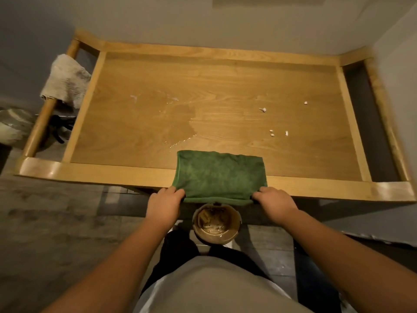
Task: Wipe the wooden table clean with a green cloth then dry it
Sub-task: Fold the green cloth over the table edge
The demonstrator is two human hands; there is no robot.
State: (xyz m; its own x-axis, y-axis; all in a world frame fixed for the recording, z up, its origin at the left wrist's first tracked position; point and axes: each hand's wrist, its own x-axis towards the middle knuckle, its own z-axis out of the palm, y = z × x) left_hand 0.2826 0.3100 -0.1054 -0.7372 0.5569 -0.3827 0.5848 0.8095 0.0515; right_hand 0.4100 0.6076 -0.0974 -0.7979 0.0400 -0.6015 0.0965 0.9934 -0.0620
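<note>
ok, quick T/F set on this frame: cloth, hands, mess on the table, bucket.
1. Both hands grip the green cloth at its near corners. True: left hand, right hand.
2. The green cloth lies across the table's far edge. False: it drapes over the near edge of the table.
3. White crumbs lie on the right part of the tabletop. True.
4. The tabletop is dry. False: a wet patch shines near the middle.
5. The bucket stands on the table. False: it is on the floor below the cloth.

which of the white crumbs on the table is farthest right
The lone crumb near the table's right rail; the other crumbs lie further left, nearer the middle.
</note>
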